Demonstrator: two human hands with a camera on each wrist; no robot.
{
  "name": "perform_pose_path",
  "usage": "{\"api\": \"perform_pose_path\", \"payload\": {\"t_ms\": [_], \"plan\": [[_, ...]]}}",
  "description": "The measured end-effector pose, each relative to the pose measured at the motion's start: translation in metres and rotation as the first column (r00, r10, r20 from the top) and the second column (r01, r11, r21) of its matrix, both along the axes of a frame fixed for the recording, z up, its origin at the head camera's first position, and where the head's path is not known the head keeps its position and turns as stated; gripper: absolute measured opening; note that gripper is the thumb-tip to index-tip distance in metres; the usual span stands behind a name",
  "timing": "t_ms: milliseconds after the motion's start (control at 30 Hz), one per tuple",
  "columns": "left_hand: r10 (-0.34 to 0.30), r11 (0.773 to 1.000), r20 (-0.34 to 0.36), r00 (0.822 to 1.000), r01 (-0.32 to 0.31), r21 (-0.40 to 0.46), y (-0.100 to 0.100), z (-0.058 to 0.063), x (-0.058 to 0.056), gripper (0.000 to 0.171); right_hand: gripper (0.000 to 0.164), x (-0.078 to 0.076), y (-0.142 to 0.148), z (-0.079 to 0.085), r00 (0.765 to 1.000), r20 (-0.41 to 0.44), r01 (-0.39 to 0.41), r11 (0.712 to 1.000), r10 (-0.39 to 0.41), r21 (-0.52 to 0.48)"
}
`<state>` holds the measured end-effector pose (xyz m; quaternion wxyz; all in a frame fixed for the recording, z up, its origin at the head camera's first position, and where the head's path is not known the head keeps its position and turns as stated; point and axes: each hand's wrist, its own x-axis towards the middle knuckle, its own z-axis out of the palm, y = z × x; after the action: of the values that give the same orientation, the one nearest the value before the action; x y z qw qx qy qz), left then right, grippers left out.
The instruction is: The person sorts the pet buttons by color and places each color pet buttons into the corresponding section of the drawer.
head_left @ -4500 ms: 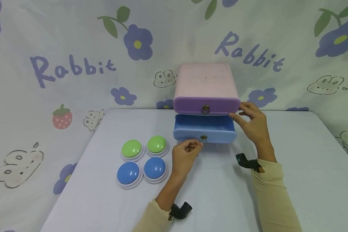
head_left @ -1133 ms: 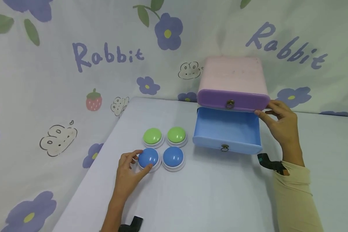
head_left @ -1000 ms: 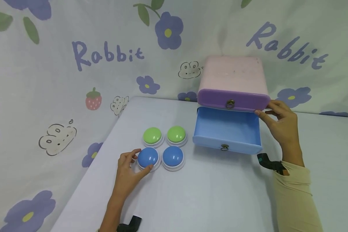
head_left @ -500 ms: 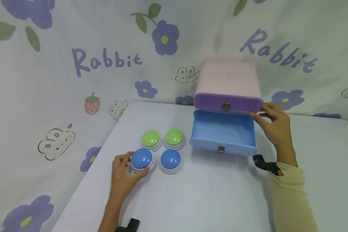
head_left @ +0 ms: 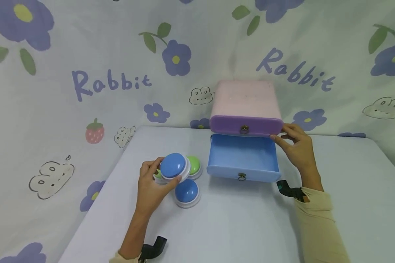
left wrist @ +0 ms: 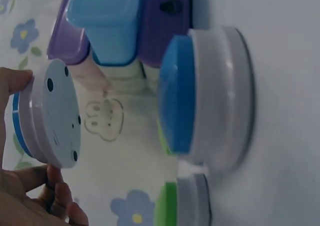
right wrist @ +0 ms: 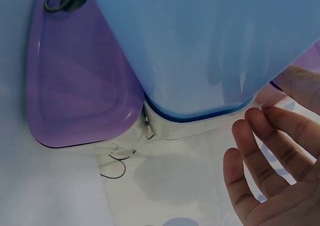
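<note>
In the head view my left hand (head_left: pixel 151 191) holds a round push button with a blue dome and white base (head_left: pixel 173 165) above the table, between thumb and fingers. The left wrist view shows the raised button's white underside (left wrist: pixel 61 113) with several dark holes. A second blue button (head_left: pixel 186 190) sits on the table, with one green button (head_left: pixel 195 165) behind it. Another green button (head_left: pixel 158 175) is mostly hidden by the held one. My right hand (head_left: pixel 297 148) touches the right front side of a pink drawer cabinet (head_left: pixel 247 98), its fingers loosely extended in the right wrist view.
The cabinet's blue drawer (head_left: pixel 243 173) is pulled out and bare inside. Above it, the purple drawer (head_left: pixel 227 125) is closed. A lower purple drawer (right wrist: pixel 80 80) shows in the right wrist view. Behind the white table (head_left: pixel 250 226) hangs a printed cloth (head_left: pixel 95 44).
My left hand left the blue drawer's ring after drawing it further out, took the left blue button and lifted it off the table. My right hand stays at the cabinet. The head view has shifted.
</note>
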<state>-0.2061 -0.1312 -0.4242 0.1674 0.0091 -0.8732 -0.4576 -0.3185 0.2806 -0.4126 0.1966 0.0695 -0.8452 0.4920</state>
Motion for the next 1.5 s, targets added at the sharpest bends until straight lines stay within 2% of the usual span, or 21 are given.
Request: {"api": "perform_pose_path", "payload": {"t_ms": [200, 400, 500, 667, 800, 1000, 1067, 1200, 1300, 1500], "plan": [[-0.072, 0.997, 0.006, 0.997, 0.072, -0.002, 0.025, 0.017, -0.014, 0.078, 0.055, -0.001, -0.005, -0.004, 1.0, 0.007, -0.006, 1.0, 0.006, 0.022], [-0.099, 0.995, 0.005, 0.995, 0.099, 0.026, 0.047, 0.018, -0.027, 0.076, 0.053, -0.002, 0.003, 0.003, 1.0, -0.015, -0.002, 1.0, 0.002, 0.007], [-0.107, 0.993, -0.019, 0.994, 0.108, 0.052, 0.059, 0.02, -0.035, 0.075, 0.055, -0.002, 0.002, 0.0, 1.0, 0.009, -0.006, 1.0, 0.006, 0.0], [-0.169, 0.979, -0.083, 0.982, 0.177, 0.099, 0.084, 0.022, -0.048, 0.074, 0.054, -0.001, 0.001, 0.0, 1.0, 0.021, -0.002, 1.0, 0.002, 0.006], [-0.202, 0.975, -0.086, 0.976, 0.209, 0.082, 0.097, 0.019, -0.052, 0.074, 0.052, -0.002, 0.0, -0.001, 1.0, 0.004, -0.011, 1.0, 0.011, -0.001], [-0.206, 0.975, -0.101, 0.973, 0.213, 0.059, 0.11, 0.014, -0.061, 0.077, 0.051, -0.003, 0.001, -0.001, 1.0, 0.004, 0.001, 1.0, -0.001, -0.004], [-0.214, 0.975, -0.1, 0.972, 0.219, 0.047, 0.113, 0.014, -0.063, 0.078, 0.051, -0.003, 0.0, 0.0, 1.0, 0.012, 0.003, 1.0, -0.003, -0.006], [-0.227, 0.974, -0.08, 0.971, 0.224, -0.038, 0.114, 0.011, -0.064, 0.087, 0.05, -0.003, -0.001, -0.001, 1.0, 0.013, 0.003, 1.0, -0.002, -0.016], [-0.226, 0.972, -0.094, 0.97, 0.219, -0.081, 0.111, 0.009, -0.064, 0.087, 0.048, -0.004, -0.002, -0.001, 1.0, 0.001, -0.002, 1.0, 0.002, -0.017], [-0.218, 0.976, -0.134, 0.967, 0.218, -0.018, 0.093, 0.003, -0.061, 0.064, 0.046, -0.008, 0.002, -0.005, 1.0, -0.017, -0.003, 1.0, 0.003, -0.021]]}}
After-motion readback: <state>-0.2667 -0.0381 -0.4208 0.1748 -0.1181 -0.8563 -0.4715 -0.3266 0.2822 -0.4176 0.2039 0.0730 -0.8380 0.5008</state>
